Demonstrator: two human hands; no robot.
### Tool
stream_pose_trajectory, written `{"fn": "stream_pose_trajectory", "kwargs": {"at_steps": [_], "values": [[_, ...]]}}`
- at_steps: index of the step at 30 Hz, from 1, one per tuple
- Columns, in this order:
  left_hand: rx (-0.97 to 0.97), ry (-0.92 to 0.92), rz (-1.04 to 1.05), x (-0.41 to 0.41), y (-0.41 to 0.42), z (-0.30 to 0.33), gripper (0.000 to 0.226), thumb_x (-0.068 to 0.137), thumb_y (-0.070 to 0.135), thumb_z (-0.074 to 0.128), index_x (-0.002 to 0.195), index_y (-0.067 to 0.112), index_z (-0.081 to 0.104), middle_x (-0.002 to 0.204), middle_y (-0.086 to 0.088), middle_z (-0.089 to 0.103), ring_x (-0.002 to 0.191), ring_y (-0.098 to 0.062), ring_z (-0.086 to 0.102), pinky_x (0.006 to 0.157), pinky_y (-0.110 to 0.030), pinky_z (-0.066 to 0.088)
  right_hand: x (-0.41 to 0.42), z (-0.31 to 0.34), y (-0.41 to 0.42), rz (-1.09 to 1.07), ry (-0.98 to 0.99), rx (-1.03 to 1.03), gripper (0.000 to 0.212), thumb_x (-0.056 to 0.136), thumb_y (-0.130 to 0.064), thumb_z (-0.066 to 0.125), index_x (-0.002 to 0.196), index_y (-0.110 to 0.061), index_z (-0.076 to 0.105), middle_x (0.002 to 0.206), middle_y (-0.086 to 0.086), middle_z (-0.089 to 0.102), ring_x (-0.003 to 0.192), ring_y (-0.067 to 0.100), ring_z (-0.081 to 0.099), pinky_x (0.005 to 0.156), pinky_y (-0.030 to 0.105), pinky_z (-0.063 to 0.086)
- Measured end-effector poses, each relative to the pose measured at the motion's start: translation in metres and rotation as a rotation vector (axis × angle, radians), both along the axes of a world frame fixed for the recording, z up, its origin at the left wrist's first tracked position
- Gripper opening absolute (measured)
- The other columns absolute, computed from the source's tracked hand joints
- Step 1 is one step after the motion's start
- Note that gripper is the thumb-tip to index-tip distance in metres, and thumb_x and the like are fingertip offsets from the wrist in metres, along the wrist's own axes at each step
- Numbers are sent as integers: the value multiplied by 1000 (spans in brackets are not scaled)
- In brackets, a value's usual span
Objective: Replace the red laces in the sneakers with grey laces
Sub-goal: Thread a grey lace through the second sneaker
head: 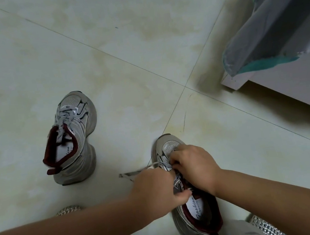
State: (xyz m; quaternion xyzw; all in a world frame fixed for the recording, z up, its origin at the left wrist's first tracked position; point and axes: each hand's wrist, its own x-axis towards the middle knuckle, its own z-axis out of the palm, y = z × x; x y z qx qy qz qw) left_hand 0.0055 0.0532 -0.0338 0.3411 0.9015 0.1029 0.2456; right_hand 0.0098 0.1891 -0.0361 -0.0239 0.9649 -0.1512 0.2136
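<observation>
Crouching over the near sneaker (pixel 190 200), I work at its lacing with both hands. It stands on the pale tiled floor (pixel 103 46), toe pointing away from me, its dark red collar and printed insole open toward me. My left hand (pixel 158 188) sits over the near-left side of the lacing, fingers curled, thumb tip pressed by the tongue; it appears to pinch the grey lace (pixel 137 172), though the exact contact is hidden under the hand. A loose end of that lace runs out to the left, lifted off the floor. My right hand (pixel 194 167) lies across the upper lacing, fingers bent down onto the lace at the eyelets; whether they pinch it or only press on it I cannot tell.

The second sneaker (pixel 73 138) stands apart to the left, upright, toe away, already threaded with a grey patterned lace, its ends tucked toward the opening. No red lace shows on either shoe.

At upper right, a white furniture base (pixel 282 87) stands on the floor with grey-blue cloth (pixel 274 22) draped over it.
</observation>
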Motion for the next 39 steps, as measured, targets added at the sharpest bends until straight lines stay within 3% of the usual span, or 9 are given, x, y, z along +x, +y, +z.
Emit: {"fn": "stream_pose_trajectory", "kwargs": {"at_steps": [4,9,14,22,25,27,30,35,39], "values": [[-4,-15,11,1,-2,-1,55,84,62,40,118,21,52,87,-4,61,88,-23,60,65,-25,35,-10,8,8,-150,-100,-363,25,80,3,51,67,-18,46,75,-3,47,77,20,50,71,30,41],[5,5,-13,-3,-3,0,60,87,61,36,139,31,34,84,-4,61,88,-24,60,68,-28,41,-5,26,28,-508,-160,-787,29,89,4,49,66,-13,47,63,-4,42,56,2,37,58,13,33],[12,40,-44,-4,-4,-3,60,88,59,35,137,26,37,91,-5,64,89,-25,60,70,-28,42,-3,12,52,-551,-188,-415,15,86,-15,61,75,-24,56,69,-1,54,63,15,48,67,29,42],[4,-2,-66,-7,-1,2,55,90,55,34,135,24,40,92,-5,63,90,-22,59,77,-29,46,-6,15,33,-72,-81,-69,12,88,-14,48,78,-19,44,79,-1,49,76,20,44,63,28,30],[178,-265,90,-23,0,28,40,93,45,42,124,22,51,100,-3,65,93,-17,59,79,-27,46,-9,25,36,-199,-95,-189,11,90,-15,49,79,-18,48,78,0,53,74,19,47,65,27,36],[380,-419,241,-45,3,55,16,95,28,45,102,22,58,79,5,60,73,-4,56,63,-17,42,-12,39,39,-261,-83,-280,9,92,-15,49,85,-20,54,78,-4,55,76,16,49,67,25,38],[738,-582,396,-75,14,115,26,96,12,40,78,17,59,56,9,46,51,-5,38,52,-18,34,-17,67,38,-273,-70,-379,25,90,-7,49,108,-19,61,94,-6,57,91,14,53,80,21,41],[1159,-678,273,-93,32,209,31,100,12,29,77,11,50,50,2,51,45,-11,42,47,-21,40,-15,122,26,-280,-67,-650,54,85,3,51,128,-29,46,128,-10,50,121,8,44,101,26,39],[1194,-655,203,-91,40,245,32,100,12,30,76,12,51,51,4,57,47,-11,53,53,-21,49,-4,157,13,-267,-25,-858,38,90,-4,52,114,-33,51,122,-9,57,118,4,50,103,24,39]]}}
